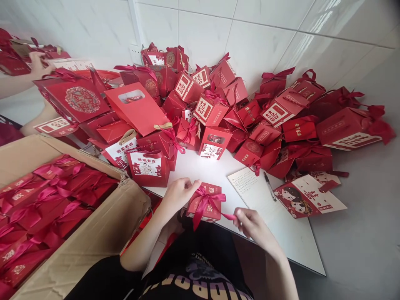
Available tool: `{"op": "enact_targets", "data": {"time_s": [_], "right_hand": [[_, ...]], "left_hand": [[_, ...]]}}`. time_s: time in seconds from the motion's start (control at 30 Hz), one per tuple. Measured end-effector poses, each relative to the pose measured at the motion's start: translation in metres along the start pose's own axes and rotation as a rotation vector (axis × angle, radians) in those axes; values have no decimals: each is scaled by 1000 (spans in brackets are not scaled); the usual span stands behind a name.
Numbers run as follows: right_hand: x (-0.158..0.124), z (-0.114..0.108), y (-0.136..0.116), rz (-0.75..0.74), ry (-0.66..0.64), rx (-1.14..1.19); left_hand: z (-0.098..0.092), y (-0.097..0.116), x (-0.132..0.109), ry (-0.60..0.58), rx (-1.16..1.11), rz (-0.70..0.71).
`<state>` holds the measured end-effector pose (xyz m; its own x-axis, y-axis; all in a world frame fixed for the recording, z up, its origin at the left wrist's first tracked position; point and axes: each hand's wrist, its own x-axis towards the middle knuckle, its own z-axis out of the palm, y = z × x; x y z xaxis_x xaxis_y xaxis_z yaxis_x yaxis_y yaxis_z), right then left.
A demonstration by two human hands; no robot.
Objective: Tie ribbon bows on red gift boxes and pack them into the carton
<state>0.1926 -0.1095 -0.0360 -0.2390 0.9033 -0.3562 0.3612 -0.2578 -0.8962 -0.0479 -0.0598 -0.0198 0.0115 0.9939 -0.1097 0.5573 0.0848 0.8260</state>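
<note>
A small red gift box [215, 188] with gold characters sits at the table's front edge before me. A magenta ribbon [208, 202] is tied around it in a bow. My left hand [181, 193] is at the box's upper left corner, thumb and curled fingers closed at the bow's left loop. Its fingertips are partly hidden. My right hand [251, 225], to the right of the box, pinches one ribbon tail between thumb and finger, and that tail stretches out from the bow. The other tail hangs down over the box's front.
Many red gift boxes [211, 110] are heaped along the tiled wall. A notebook [250, 187] and a pen [269, 186] lie at right, beside a printed card bag [309, 196]. At left stands a cardboard carton [93, 233] of ribboned boxes. Another person's hand [39, 64] shows far left.
</note>
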Motion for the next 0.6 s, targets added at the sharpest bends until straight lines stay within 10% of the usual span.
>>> {"op": "enact_targets", "data": {"time_s": [0.13, 0.6], "right_hand": [[31, 7, 0, -30, 286, 44], [45, 43, -3, -66, 186, 429]], "left_hand": [[6, -4, -3, -17, -55, 41], [34, -29, -20, 90, -647, -43]]}}
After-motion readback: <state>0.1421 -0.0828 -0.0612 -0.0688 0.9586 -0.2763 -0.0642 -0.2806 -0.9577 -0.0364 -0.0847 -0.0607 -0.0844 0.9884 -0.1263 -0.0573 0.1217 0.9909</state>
